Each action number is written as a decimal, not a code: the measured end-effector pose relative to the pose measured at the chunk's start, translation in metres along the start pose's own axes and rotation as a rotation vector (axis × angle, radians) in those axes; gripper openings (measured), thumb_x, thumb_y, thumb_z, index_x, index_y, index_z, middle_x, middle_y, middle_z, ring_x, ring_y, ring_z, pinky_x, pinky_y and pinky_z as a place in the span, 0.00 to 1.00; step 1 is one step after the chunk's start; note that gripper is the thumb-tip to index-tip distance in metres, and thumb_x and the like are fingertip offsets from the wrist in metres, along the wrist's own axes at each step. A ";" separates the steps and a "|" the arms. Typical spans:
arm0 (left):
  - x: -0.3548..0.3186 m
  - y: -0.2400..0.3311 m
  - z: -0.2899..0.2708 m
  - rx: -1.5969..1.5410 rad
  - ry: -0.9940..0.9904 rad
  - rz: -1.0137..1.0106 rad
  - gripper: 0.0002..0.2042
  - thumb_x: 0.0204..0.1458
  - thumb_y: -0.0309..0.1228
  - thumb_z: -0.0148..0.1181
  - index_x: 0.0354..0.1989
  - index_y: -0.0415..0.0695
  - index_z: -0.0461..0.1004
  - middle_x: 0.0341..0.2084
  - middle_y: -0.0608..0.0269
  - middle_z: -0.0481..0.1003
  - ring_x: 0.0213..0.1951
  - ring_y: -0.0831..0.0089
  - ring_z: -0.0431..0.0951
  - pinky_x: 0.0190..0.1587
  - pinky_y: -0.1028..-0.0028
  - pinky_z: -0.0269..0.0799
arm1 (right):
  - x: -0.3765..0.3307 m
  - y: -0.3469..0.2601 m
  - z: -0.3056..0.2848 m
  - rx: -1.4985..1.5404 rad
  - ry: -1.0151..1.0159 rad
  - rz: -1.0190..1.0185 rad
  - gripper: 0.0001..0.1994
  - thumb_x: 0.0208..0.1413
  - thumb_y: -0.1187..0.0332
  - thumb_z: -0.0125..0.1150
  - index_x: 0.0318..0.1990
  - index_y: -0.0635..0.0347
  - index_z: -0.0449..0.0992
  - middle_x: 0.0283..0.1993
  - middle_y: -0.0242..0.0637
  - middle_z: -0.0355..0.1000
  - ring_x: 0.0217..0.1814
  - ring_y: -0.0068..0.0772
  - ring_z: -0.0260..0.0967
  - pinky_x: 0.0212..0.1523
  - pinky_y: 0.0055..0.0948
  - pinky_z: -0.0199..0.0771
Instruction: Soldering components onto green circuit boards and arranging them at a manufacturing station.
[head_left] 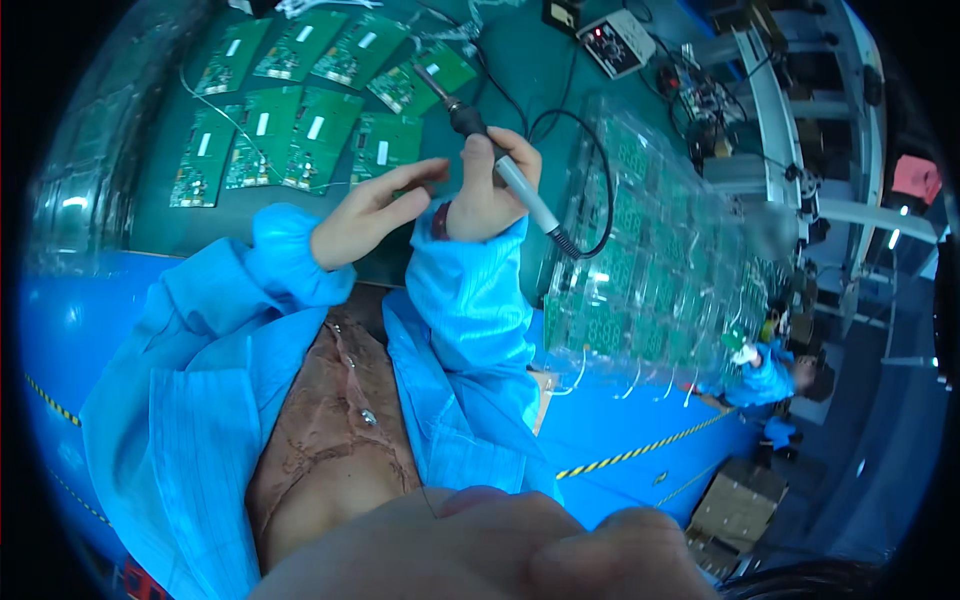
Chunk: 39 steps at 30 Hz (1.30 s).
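My right hand is wrapped round a soldering iron with a grey handle and dark collar. Its tip points up and left, over a green circuit board at the end of the back row. A black cord loops from the handle's lower end. My left hand is open beside my right wrist, fingers stretched toward it and holding nothing. Nearest to those fingertips lies another circuit board. Several more boards, such as this one, lie in two rows on the green mat. A thin pale wire crosses them.
Clear plastic trays of green boards stand at right; stacked clear trays are at far left. A control box with a red light sits at the back. Further right, a person in a blue sleeve reaches toward a board.
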<state>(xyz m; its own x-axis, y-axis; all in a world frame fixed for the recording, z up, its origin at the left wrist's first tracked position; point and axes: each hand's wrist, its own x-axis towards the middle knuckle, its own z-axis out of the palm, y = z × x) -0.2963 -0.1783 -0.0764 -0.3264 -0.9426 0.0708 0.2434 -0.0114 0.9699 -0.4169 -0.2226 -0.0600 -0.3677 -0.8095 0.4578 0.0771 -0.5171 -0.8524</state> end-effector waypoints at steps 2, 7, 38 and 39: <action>-0.002 0.007 -0.003 -0.206 0.056 -0.046 0.26 0.63 0.42 0.43 0.65 0.40 0.55 0.61 0.59 0.61 0.58 0.70 0.63 0.57 0.69 0.60 | -0.016 -0.004 0.003 0.026 -0.198 0.075 0.10 0.54 0.73 0.59 0.42 0.66 0.74 0.38 0.42 0.70 0.39 0.32 0.68 0.40 0.29 0.68; 0.011 0.020 -0.004 -0.635 -0.103 -0.089 0.12 0.61 0.40 0.52 0.42 0.45 0.72 0.34 0.69 0.73 0.39 0.81 0.71 0.41 0.76 0.69 | -0.038 -0.004 0.018 -0.177 -0.262 -0.288 0.28 0.61 0.50 0.52 0.45 0.76 0.74 0.49 0.48 0.61 0.50 0.47 0.66 0.48 0.40 0.69; 0.039 0.052 -0.054 -1.097 -0.047 0.086 0.16 0.59 0.29 0.52 0.55 0.46 0.63 0.41 0.58 0.72 0.31 0.76 0.74 0.42 0.68 0.72 | -0.041 -0.200 -0.183 -0.557 -0.333 0.266 0.21 0.49 0.73 0.63 0.52 0.69 0.70 0.45 0.42 0.72 0.48 0.34 0.68 0.53 0.35 0.66; 0.037 0.042 -0.063 -1.059 -0.024 0.100 0.19 0.60 0.31 0.51 0.60 0.46 0.61 0.42 0.60 0.72 0.30 0.81 0.71 0.41 0.74 0.70 | -0.030 -0.202 -0.180 -0.405 -0.314 0.155 0.28 0.49 0.70 0.65 0.58 0.67 0.65 0.48 0.43 0.70 0.48 0.36 0.68 0.53 0.34 0.66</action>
<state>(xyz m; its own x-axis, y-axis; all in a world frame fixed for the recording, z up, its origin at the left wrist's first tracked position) -0.2404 -0.2343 -0.0477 -0.2761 -0.9487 0.1543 0.9371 -0.2300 0.2627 -0.5888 -0.0441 0.0528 -0.0810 -0.9441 0.3197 -0.2784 -0.2865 -0.9167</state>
